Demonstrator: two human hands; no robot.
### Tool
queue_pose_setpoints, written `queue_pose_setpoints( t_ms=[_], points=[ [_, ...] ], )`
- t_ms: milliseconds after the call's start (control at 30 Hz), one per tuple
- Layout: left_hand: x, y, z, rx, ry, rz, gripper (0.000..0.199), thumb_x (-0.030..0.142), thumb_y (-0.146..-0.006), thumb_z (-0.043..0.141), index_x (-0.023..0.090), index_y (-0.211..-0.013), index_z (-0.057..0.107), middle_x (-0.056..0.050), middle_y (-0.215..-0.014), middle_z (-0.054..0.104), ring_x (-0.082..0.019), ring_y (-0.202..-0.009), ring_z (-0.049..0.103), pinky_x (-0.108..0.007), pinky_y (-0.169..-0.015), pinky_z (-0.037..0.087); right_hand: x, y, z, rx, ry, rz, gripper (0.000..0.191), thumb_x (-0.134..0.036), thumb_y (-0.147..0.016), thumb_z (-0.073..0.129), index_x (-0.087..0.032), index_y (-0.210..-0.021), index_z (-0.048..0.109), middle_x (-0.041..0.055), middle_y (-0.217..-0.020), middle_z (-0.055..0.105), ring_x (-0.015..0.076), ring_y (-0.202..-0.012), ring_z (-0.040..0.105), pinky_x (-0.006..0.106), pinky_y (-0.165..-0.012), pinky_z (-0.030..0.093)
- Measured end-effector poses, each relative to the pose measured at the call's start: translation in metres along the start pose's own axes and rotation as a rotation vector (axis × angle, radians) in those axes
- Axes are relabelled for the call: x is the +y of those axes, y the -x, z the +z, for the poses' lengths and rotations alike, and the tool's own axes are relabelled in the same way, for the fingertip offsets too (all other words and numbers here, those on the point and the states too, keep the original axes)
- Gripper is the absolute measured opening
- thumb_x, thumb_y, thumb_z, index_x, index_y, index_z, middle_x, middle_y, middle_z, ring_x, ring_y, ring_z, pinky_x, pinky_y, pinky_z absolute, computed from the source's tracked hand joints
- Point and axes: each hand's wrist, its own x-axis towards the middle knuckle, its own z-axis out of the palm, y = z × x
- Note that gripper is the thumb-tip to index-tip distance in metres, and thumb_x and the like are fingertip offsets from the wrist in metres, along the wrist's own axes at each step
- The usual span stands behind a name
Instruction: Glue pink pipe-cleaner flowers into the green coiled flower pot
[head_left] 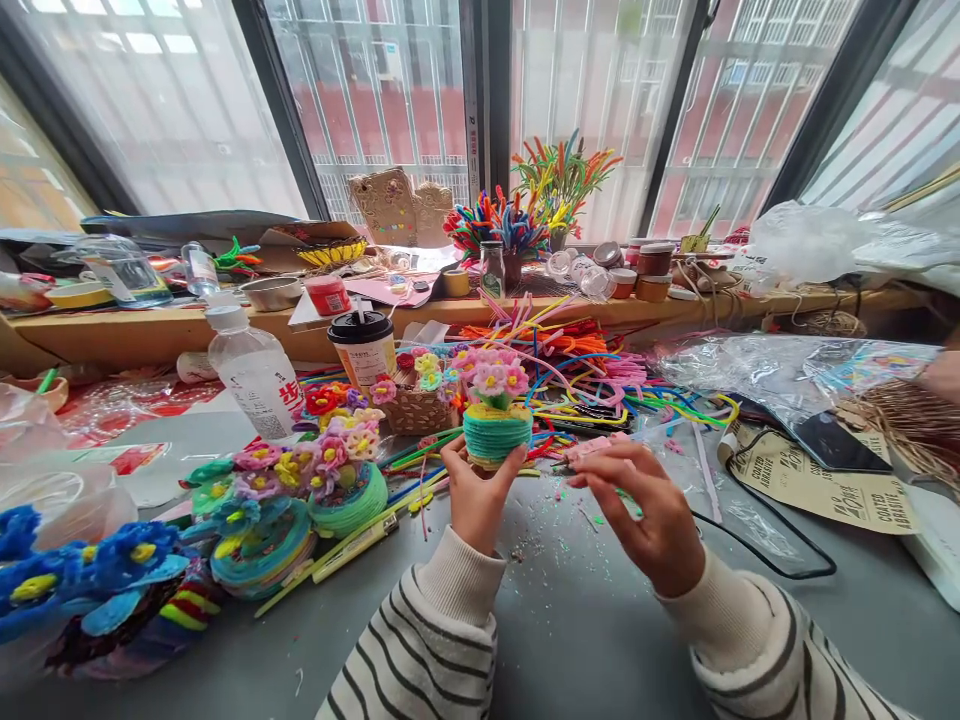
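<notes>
My left hand (480, 492) is closed round the lower part of a small flower pot (498, 436) and holds it upright. Teal and yellow fuzzy pipe cleaner is wound about its side, and pink pipe-cleaner flowers (495, 372) with yellow centres rise from the top. To the right, apart from the pot, my right hand (646, 515) hovers over the table with its fingers stretched and spread. Near its fingertips is something pinkish (581, 452), too unclear to name. Below the hands, tiny coloured scraps (551, 540) dot the grey tabletop.
Finished-looking flower pots (262, 545) crowd the left side, beside a water bottle (251, 370) and a lidded cup (364, 350). Loose pipe cleaners (585, 370) pile up behind. A black cable (810, 572), a phone (840, 440) and sandpaper (821, 485) lie right. Another person's blurred hand (941, 378) shows far right.
</notes>
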Motion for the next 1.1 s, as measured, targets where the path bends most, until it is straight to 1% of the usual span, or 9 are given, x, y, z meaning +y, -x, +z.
queue_pose_setpoints(
  t_ms=[100, 200, 367, 500, 633, 767, 867, 967, 1100],
  points=[
    [0.001, 0.0, 0.0, 0.017, 0.023, -0.026, 0.059, 0.029, -0.05, 0.074, 0.019, -0.09, 0.031, -0.003, -0.087, 0.055, -0.015, -0.074, 0.061, -0.032, -0.073, 0.047, 0.009, 0.048, 0.0, -0.333, 0.038, -0.14, 0.03, -0.032, -0.084, 0.04, -0.023, -0.108, 0.055, 0.0047, -0.1, 0.064, 0.021, -0.109, 0.048, 0.045, -0.099, 0.028],
    [0.001, 0.001, 0.0, 0.004, 0.034, -0.017, 0.062, 0.028, -0.048, 0.075, 0.02, -0.09, 0.031, -0.002, -0.087, 0.054, -0.014, -0.072, 0.061, -0.032, -0.072, 0.047, 0.016, 0.068, 0.002, -0.497, 0.085, -0.163, 0.042, -0.043, -0.082, 0.04, -0.023, -0.119, 0.046, 0.005, -0.106, 0.062, 0.0233, -0.12, 0.037, 0.052, -0.104, 0.013],
    [0.002, 0.002, -0.001, -0.045, 0.048, 0.007, 0.06, 0.031, -0.052, 0.072, 0.019, -0.093, 0.03, -0.002, -0.087, 0.053, -0.013, -0.074, 0.06, -0.03, -0.073, 0.047, 0.025, 0.056, 0.01, -0.557, 0.166, -0.108, 0.048, -0.042, -0.082, 0.041, -0.021, -0.125, 0.039, 0.0079, -0.12, 0.053, 0.0229, -0.122, 0.035, 0.053, -0.103, 0.015],
    [0.005, 0.005, -0.002, -0.092, 0.087, 0.029, 0.058, 0.032, -0.055, 0.071, 0.02, -0.093, 0.029, -0.001, -0.086, 0.053, -0.013, -0.075, 0.059, -0.03, -0.074, 0.046, 0.023, 0.052, 0.021, -0.596, 0.123, -0.108, 0.044, -0.043, -0.083, 0.04, -0.023, -0.121, 0.044, 0.0069, -0.119, 0.054, 0.0223, -0.122, 0.035, 0.053, -0.104, 0.01],
    [0.005, 0.007, -0.002, -0.165, 0.181, 0.016, 0.06, 0.029, -0.054, 0.072, 0.02, -0.095, 0.029, -0.001, -0.088, 0.055, -0.013, -0.079, 0.059, -0.03, -0.077, 0.043, 0.016, 0.059, 0.026, -0.517, 0.089, -0.082, 0.038, -0.043, -0.081, 0.043, -0.026, -0.114, 0.05, 0.0044, -0.115, 0.058, 0.0221, -0.119, 0.039, 0.055, -0.104, 0.007],
    [0.004, 0.005, -0.004, -0.294, 0.344, -0.027, 0.058, 0.027, -0.055, 0.072, 0.02, -0.097, 0.032, 0.0, -0.088, 0.058, -0.014, -0.082, 0.058, -0.03, -0.081, 0.041, 0.015, 0.048, 0.015, -0.363, -0.012, -0.066, 0.028, -0.033, -0.079, 0.05, -0.027, -0.106, 0.056, 0.004, -0.107, 0.061, 0.0207, -0.109, 0.049, 0.047, -0.101, 0.027],
    [0.005, 0.004, -0.005, -0.4, 0.46, -0.062, 0.057, 0.024, -0.055, 0.073, 0.021, -0.098, 0.036, -0.001, -0.091, 0.06, -0.015, -0.085, 0.058, -0.031, -0.082, 0.041, 0.01, 0.015, 0.0, -0.109, -0.13, 0.112, 0.023, -0.023, -0.078, 0.051, -0.025, -0.101, 0.057, 0.0053, -0.102, 0.061, 0.019, -0.103, 0.053, 0.036, -0.089, 0.043],
    [0.009, 0.008, -0.004, -0.409, 0.529, -0.08, 0.06, 0.021, -0.052, 0.073, 0.021, -0.1, 0.038, -0.002, -0.096, 0.06, -0.016, -0.089, 0.057, -0.031, -0.082, 0.042, -0.003, -0.03, -0.012, 0.163, -0.316, 0.228, 0.019, -0.023, -0.076, 0.055, -0.023, -0.095, 0.056, 0.0038, -0.092, 0.063, 0.0177, -0.096, 0.056, 0.035, -0.086, 0.045],
    [0.016, 0.014, -0.002, -0.366, 0.561, -0.103, 0.058, 0.02, -0.052, 0.073, 0.021, -0.101, 0.041, -0.002, -0.096, 0.061, -0.015, -0.088, 0.057, -0.029, -0.082, 0.042, -0.024, -0.072, -0.012, 0.233, -0.457, 0.227, 0.021, -0.019, -0.073, 0.058, -0.022, -0.094, 0.054, 0.0028, -0.09, 0.063, 0.0161, -0.089, 0.059, 0.036, -0.084, 0.045]
  ],
)
